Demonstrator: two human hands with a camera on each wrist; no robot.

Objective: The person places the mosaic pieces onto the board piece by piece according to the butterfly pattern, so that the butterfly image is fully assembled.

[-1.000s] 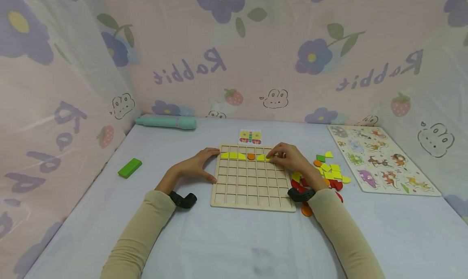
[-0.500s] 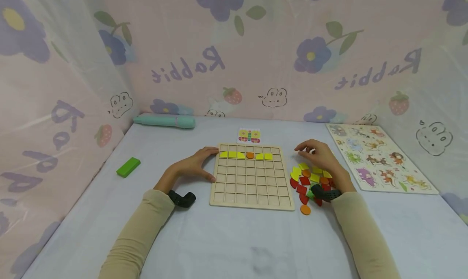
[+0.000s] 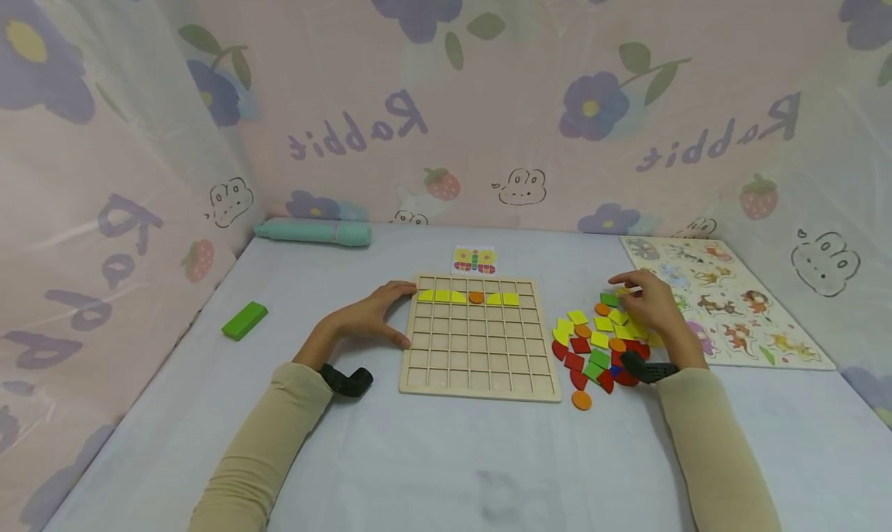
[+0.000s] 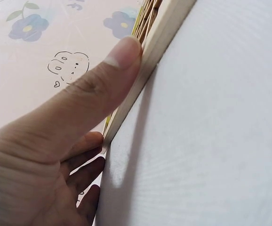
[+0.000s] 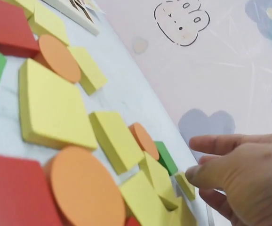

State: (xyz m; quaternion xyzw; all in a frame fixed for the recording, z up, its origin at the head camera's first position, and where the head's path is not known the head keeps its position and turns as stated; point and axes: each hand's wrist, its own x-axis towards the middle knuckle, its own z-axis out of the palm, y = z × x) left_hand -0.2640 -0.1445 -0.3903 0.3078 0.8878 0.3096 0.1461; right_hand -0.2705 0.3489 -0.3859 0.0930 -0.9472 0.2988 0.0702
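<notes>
A wooden grid board (image 3: 481, 354) lies in the middle of the table. Its second row from the far side bears yellow pieces (image 3: 442, 295) and an orange disc (image 3: 476, 297). My left hand (image 3: 369, 315) rests at the board's left edge, thumb and fingertips against the rim; the left wrist view shows the thumb (image 4: 93, 89) on that rim. Over the far right of a pile of coloured pieces (image 3: 599, 340) is my right hand (image 3: 650, 301). In the right wrist view its thumb and forefinger are spread apart, the thumb close beside a small yellow piece (image 5: 185, 185).
Behind the board lies a small butterfly pattern card (image 3: 475, 259). An animal puzzle board (image 3: 725, 307) is at the right. A green block (image 3: 245, 320) lies at the left, and a teal tube-shaped case (image 3: 313, 232) at the back left. Patterned curtains surround the table.
My right hand has left a yellow square in the board's second row and moved right, over the far side of the pile. My left hand has stayed at the board's edge.
</notes>
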